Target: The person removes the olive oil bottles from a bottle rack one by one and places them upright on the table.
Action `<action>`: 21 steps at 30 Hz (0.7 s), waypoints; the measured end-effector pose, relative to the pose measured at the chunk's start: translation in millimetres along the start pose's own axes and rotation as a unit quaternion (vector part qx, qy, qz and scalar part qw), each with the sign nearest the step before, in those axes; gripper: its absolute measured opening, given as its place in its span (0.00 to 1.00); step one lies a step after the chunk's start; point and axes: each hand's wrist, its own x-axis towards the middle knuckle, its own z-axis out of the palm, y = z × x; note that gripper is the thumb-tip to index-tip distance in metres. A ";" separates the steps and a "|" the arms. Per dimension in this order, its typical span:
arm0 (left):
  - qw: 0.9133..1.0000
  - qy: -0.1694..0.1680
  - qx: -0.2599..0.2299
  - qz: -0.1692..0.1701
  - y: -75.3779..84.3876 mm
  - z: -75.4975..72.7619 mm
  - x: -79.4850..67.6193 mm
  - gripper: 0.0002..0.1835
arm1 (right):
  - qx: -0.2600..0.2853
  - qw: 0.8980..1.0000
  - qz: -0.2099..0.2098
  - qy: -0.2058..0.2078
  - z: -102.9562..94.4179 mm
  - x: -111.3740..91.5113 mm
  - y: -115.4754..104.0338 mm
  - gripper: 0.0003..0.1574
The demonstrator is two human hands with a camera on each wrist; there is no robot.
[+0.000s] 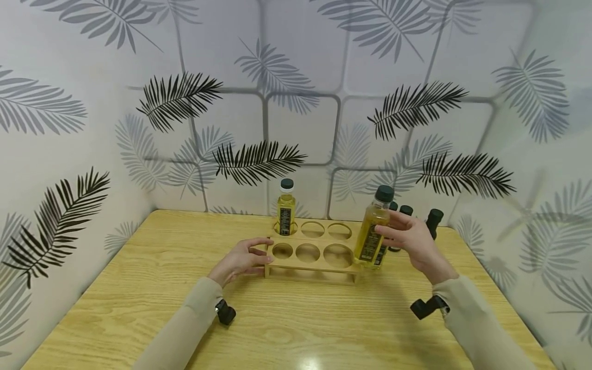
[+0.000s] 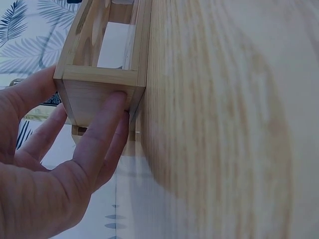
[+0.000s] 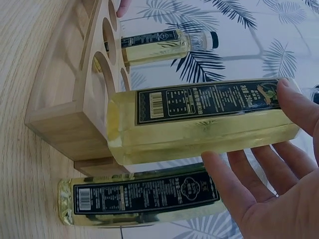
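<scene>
My left hand (image 1: 240,261) rests its fingers on the left end of a two-tier wooden rack (image 1: 307,263) with several round holes. In the left wrist view, outstretched fingertips press the rack's end panel (image 2: 94,94). My right hand (image 1: 411,241) holds an oil bottle (image 1: 370,234), dark-capped with a black label and yellow oil, between thumb and fingers. It leans slightly at the rack's right end; in the right wrist view its base overlaps the rack's edge. Another oil bottle (image 1: 285,210) stands upright in the back-left hole.
Beyond the right hand stand several more bottles, among them one dark-capped bottle (image 1: 433,221). An oil bottle (image 3: 144,196) stands beside the rack's right end in the right wrist view. The wooden table (image 1: 300,318) meets a leaf-patterned wall (image 1: 300,128) behind.
</scene>
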 end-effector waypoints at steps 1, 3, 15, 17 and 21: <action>1.000 0.000 0.001 0.000 0.2 0.0 -0.1 0.29 | -0.001 1.000 -0.001 0.002 -1.3 0.0 1.3 0.49; 1.000 0.001 0.000 0.000 0.7 0.0 -0.2 0.29 | -0.006 1.000 -0.004 0.005 -4.6 -0.6 3.0 0.49; 1.000 0.003 0.002 -0.002 2.5 0.7 -1.1 0.29 | -0.014 1.000 -0.017 -0.017 -28.1 -2.8 14.2 0.47; 1.000 0.003 0.000 -0.004 2.5 0.9 -1.7 0.29 | -0.018 1.000 -0.013 -0.019 -31.7 -4.7 15.4 0.48; 1.000 0.004 -0.002 -0.005 2.0 0.9 -2.0 0.29 | -0.022 1.000 -0.005 -0.021 -37.3 -8.3 16.3 0.49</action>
